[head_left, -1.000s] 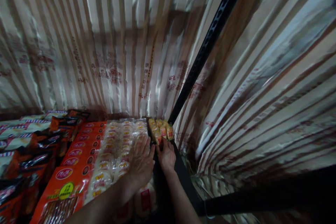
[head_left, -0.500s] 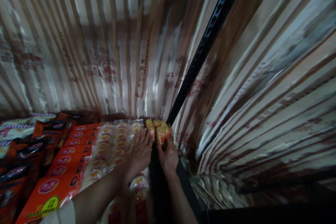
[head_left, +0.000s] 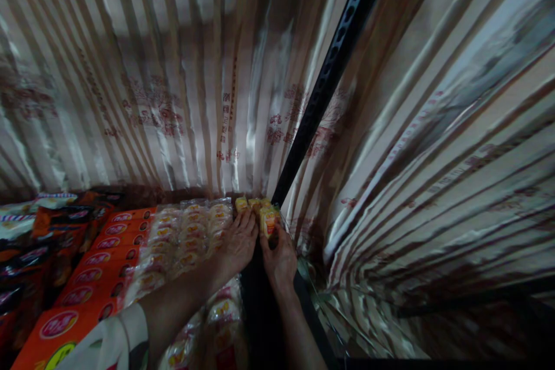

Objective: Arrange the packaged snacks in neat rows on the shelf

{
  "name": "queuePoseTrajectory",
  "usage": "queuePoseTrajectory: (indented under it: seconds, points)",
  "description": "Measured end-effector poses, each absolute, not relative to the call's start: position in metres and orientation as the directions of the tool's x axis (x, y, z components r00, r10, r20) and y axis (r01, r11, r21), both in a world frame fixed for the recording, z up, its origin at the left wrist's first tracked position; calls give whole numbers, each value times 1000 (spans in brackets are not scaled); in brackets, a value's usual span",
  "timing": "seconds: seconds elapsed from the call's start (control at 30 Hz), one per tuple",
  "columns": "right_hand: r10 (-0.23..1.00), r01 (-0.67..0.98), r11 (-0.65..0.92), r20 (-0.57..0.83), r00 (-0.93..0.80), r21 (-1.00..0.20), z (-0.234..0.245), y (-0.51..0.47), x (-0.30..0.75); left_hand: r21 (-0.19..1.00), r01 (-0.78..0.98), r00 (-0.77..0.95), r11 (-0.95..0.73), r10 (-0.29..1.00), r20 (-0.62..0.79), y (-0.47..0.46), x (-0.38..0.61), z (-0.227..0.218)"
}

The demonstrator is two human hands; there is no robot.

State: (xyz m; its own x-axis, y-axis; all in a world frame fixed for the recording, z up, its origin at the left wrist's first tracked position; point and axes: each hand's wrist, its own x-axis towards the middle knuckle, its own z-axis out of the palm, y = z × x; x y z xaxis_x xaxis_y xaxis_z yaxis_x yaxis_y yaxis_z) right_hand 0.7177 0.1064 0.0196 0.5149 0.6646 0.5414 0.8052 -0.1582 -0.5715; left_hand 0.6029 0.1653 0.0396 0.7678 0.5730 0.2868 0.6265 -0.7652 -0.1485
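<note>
My left hand [head_left: 241, 243] reaches in with fingers stretched forward, against the left side of a small group of yellow packets [head_left: 241, 203]. It seems to rest on them rather than grasp one. In my right hand [head_left: 280, 260], thumb and fingers pinch a small yellow packet with an orange label [head_left: 269, 222] at the front of that group. The packets' contents cannot be made out. Just left of them, and partly under my left forearm, run rows of clear-wrapped pale snacks [head_left: 191, 228].
Orange packs [head_left: 93, 260] lie in an overlapping row further left, beside dark and orange bags [head_left: 60, 225]. A black perforated post [head_left: 318, 92] rises behind the yellow packets. Striped, printed sheeting [head_left: 195, 69] hangs at the back and right. The dark shelf surface [head_left: 260, 312] shows between my forearms.
My left hand has shifted slightly toward the yellow packets, its fingers now less spread. My right hand keeps its pinch. The view has moved a little to the right.
</note>
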Motion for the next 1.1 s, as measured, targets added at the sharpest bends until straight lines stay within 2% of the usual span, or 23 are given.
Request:
queuePoseTrajectory:
  seconds: [0.5, 0.7, 1.1]
  points:
    - [677, 810, -172, 531, 510, -560, 13, 108, 716, -227, 560, 827, -797, 524, 202, 180, 607, 57]
    - [666, 805, -145, 544, 510, -576, 12, 109, 717, -275, 574, 818, -771, 531, 221, 182, 612, 56]
    - [675, 812, -147, 543, 500, -565, 15, 108, 714, -226, 577, 816, -785, 544, 196, 188, 608, 55]
